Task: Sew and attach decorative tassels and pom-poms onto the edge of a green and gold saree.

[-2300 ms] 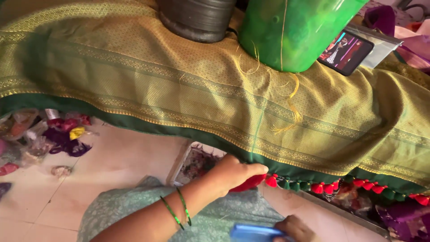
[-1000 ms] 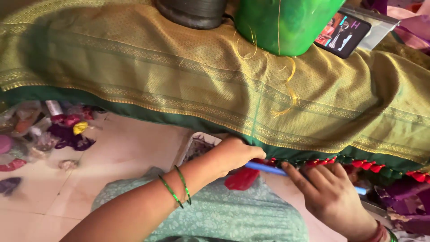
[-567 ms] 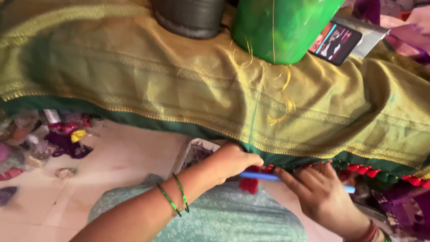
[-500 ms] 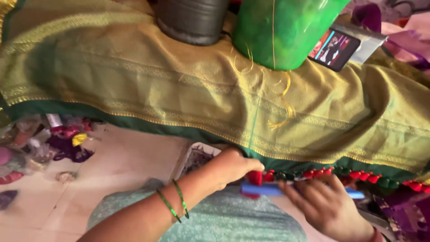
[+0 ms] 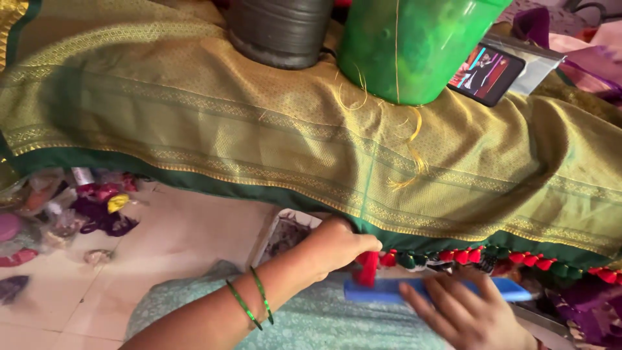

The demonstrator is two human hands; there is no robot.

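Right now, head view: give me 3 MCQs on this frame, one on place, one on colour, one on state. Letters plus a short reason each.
1. Where does the phone lie?
A. on the floor tiles
B. on the cloth, right of the green container
C. in the left hand

2. What colour is the flat bar under the right hand?
A. blue
B. yellow
C. white

3. What is the left hand doing?
A. lying open on the floor
B. gripping the dark pot
C. pinching the sari's tasselled edge

B: it rests beside the green container.
A: the bar is plainly blue.
C: its fingers close at the hem by a red tassel.
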